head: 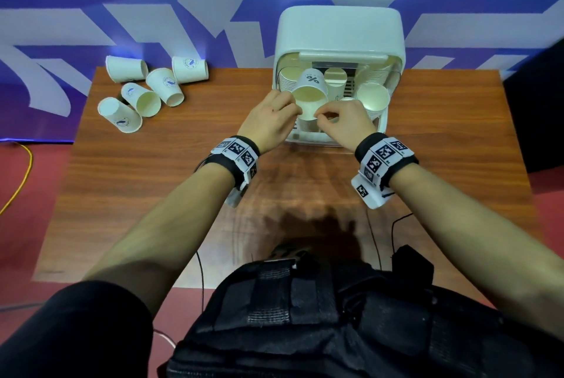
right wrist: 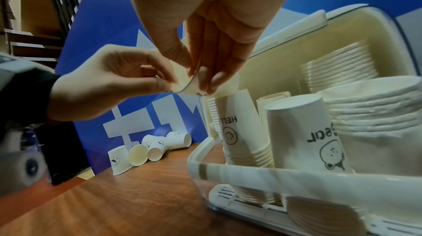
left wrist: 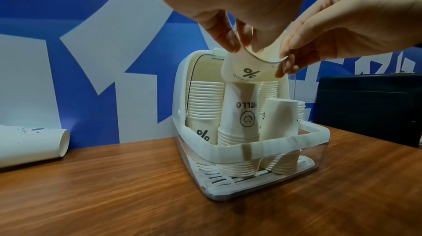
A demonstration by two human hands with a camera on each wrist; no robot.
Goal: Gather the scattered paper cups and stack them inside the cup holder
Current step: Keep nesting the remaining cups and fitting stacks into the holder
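A white paper cup [head: 310,88] [left wrist: 246,71] printed with "%" hangs tilted, bottom down, over the open white cup holder [head: 338,26] [left wrist: 274,142] [right wrist: 274,173]. My left hand [head: 293,106] [left wrist: 238,43] [right wrist: 168,81] pinches its rim on the left. On the rim's right side my right hand [head: 321,115] [left wrist: 285,65] [right wrist: 198,74] pinches it too. The cup's base touches the top of an upside-down "HELLO" stack [left wrist: 244,113] [right wrist: 237,131]. Several loose cups [head: 152,90] [right wrist: 150,148] lie on their sides at the table's far left corner.
More upside-down cup stacks fill the holder, among them a "Bear" stack [right wrist: 306,131]. The wooden table [head: 183,194] backs onto a blue and white wall. A black box [head: 534,109] [left wrist: 365,106] stands right of the table. A yellow cable [head: 21,176] runs over the floor at left.
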